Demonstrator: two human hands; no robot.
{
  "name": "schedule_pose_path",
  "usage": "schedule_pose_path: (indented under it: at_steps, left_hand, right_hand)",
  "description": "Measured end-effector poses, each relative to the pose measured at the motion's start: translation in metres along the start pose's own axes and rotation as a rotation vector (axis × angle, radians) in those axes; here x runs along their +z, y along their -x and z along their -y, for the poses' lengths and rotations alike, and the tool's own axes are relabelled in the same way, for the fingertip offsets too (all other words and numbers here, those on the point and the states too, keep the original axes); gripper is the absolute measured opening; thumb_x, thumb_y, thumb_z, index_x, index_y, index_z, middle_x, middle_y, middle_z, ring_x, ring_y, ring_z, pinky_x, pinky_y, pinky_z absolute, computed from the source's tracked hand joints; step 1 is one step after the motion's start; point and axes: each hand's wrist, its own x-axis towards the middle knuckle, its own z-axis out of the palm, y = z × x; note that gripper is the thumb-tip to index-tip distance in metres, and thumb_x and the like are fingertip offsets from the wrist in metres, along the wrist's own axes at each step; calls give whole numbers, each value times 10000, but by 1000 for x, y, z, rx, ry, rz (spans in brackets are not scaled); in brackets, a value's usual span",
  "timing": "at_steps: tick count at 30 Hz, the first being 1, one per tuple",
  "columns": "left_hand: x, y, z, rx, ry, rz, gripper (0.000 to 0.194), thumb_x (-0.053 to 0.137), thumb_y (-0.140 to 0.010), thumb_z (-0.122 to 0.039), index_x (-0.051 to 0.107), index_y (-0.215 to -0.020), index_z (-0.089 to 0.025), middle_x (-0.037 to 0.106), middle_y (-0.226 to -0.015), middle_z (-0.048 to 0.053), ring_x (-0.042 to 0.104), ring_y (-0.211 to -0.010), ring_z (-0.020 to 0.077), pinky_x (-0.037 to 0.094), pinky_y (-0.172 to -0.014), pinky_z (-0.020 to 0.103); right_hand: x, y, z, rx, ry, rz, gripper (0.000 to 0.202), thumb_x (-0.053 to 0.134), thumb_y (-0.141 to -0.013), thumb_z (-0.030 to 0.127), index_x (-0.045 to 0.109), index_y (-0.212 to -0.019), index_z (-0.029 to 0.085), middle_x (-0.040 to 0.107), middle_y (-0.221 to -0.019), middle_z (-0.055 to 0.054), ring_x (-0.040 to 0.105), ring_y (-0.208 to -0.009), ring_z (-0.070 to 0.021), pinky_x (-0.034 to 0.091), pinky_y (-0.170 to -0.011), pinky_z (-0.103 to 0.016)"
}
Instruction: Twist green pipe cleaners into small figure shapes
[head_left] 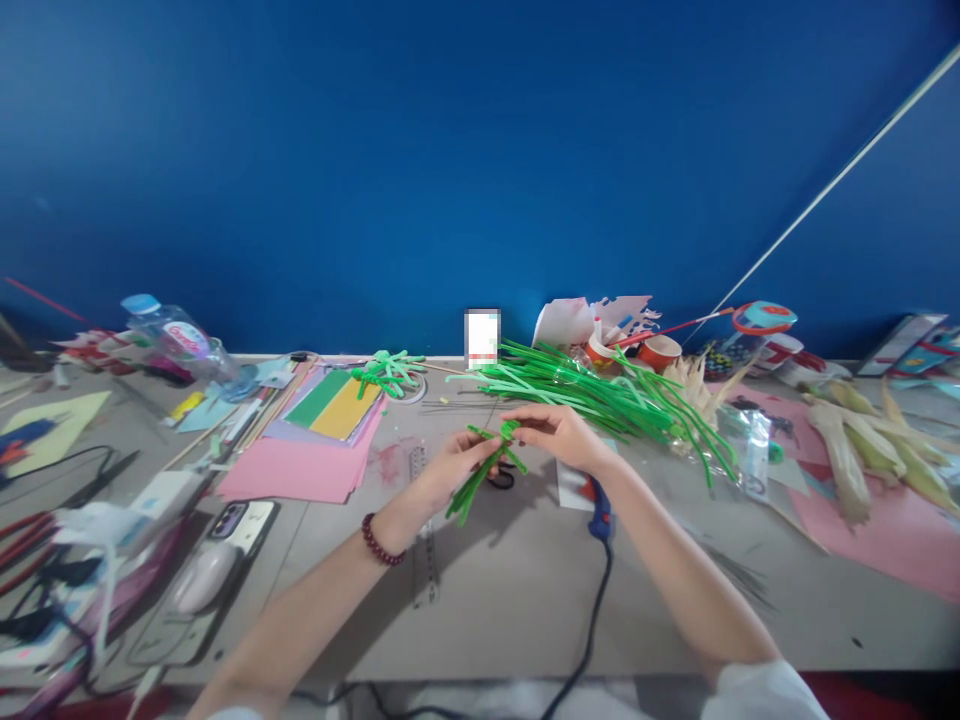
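Observation:
My left hand (452,470) is closed around a small bunch of green pipe cleaners (474,489), whose loose ends hang down toward me. My right hand (553,434) pinches the curled upper end of the same bunch, close to my left fingertips. Beneath my hands lie scissors (501,480), mostly hidden apart from a black handle. A clear ruler (424,575) rests on the table under my left wrist. To the right of the held bunch is a blue glue gun (600,512), its cord running toward the front edge.
A large pile of green pipe cleaners (600,395) lies behind my right hand. Coloured sheets (300,470) and a smaller green heap (388,373) sit to the left. A bottle (187,340), a phone (244,525) and a mouse (206,578) are farther left; corn husks (840,460) lie right.

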Motion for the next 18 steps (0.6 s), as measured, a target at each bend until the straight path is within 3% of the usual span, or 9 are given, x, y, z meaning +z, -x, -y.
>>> schedule_pose_path:
  at_steps: [4,8,13,18]
  left_hand:
    - [1,2,-3,55,-96,-34,328,727,-639,-436,625,-620,-125,556,-531,-11,468,-440,72,364,-482,225]
    - [0,5,-6,67,-133,-4,297,712,-655,-421,646,-680,-133,564,-571,-7,490,-474,83,386,-510,229]
    - [-2,5,-9,66,-197,81,225,705,-671,-362,662,-697,-142,579,-557,-3,533,-525,101,416,-576,228]
    - [-5,2,-6,90,-253,71,241,710,-657,-358,659,-719,-130,602,-629,-4,500,-511,78,387,-542,216]
  right_hand:
    - [4,4,11,-214,253,3,391,592,-787,216,595,-1177,240,603,-1191,-72,597,-1003,-204,525,-793,-314]
    - [9,7,16,-341,523,-14,323,485,-801,127,606,-1085,223,643,-1054,-71,581,-1000,-211,477,-864,-345]
    - [12,6,13,-371,751,14,237,487,-774,105,596,-963,197,643,-924,-67,581,-888,-202,459,-781,-310]
    - [13,6,13,-320,793,48,182,509,-746,93,590,-884,180,628,-865,-53,566,-805,-176,433,-713,-269]
